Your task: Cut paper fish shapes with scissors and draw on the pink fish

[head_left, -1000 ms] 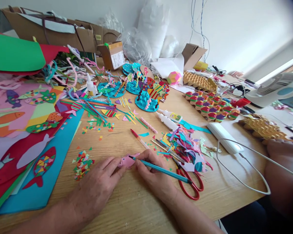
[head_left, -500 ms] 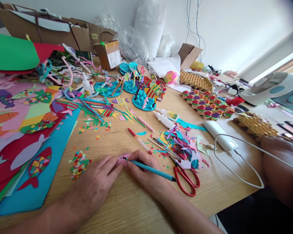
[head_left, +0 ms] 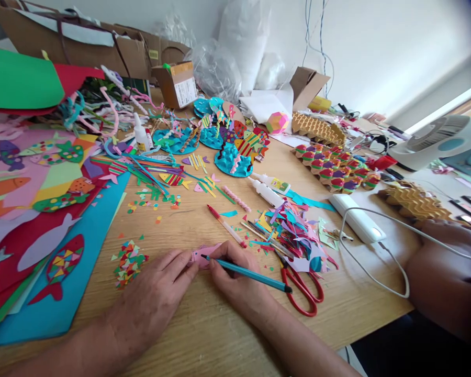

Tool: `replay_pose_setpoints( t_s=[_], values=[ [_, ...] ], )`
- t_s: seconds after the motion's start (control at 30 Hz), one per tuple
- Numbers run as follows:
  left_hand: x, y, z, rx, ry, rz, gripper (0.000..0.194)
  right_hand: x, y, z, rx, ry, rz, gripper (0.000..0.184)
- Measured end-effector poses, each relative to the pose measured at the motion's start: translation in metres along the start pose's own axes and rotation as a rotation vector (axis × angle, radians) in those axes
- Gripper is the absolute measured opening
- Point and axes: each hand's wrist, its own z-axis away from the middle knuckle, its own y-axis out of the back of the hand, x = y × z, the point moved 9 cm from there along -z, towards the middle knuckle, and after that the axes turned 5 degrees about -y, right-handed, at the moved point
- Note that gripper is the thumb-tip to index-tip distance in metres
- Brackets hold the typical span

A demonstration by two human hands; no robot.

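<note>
My right hand (head_left: 239, 277) grips a blue felt-tip pen (head_left: 255, 274), its dark tip on or just over a small pink paper fish (head_left: 202, 257). A drawn eye shows near the fish's left end. With fingers together, my left hand (head_left: 160, 283) holds that end down on the table. The right hand partly covers the other end. Left of the hands lies a heap of tiny coloured paper bits (head_left: 129, 262). To the right are scissors with red handles (head_left: 308, 301), beside a pile of paper scraps (head_left: 294, 230). A red pen (head_left: 225, 225) lies beyond my hands.
Coloured sheets with paper fish (head_left: 63, 256) cover the left side. Glue bottles (head_left: 269, 191), blue decorated discs (head_left: 233, 162) and painted egg cartons (head_left: 333, 167) stand farther back. A white device (head_left: 357, 217) with a cable lies right, near another person's arm (head_left: 439, 267).
My right hand and the pen have shifted slightly right, so more of the pink fish shows. My left hand stays nearly still. The other person's arm at the right has moved.
</note>
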Motion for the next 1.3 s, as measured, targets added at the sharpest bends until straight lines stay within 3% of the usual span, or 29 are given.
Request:
replay_pose_setpoints(
  t_s=[1.3],
  values=[
    [0.0042, 0.0044, -0.0036, -0.037, -0.051, -0.062, 0.036, 0.0005, -0.0060, 0.0001, -0.027, 0.036, 0.081, 0.006]
  ],
)
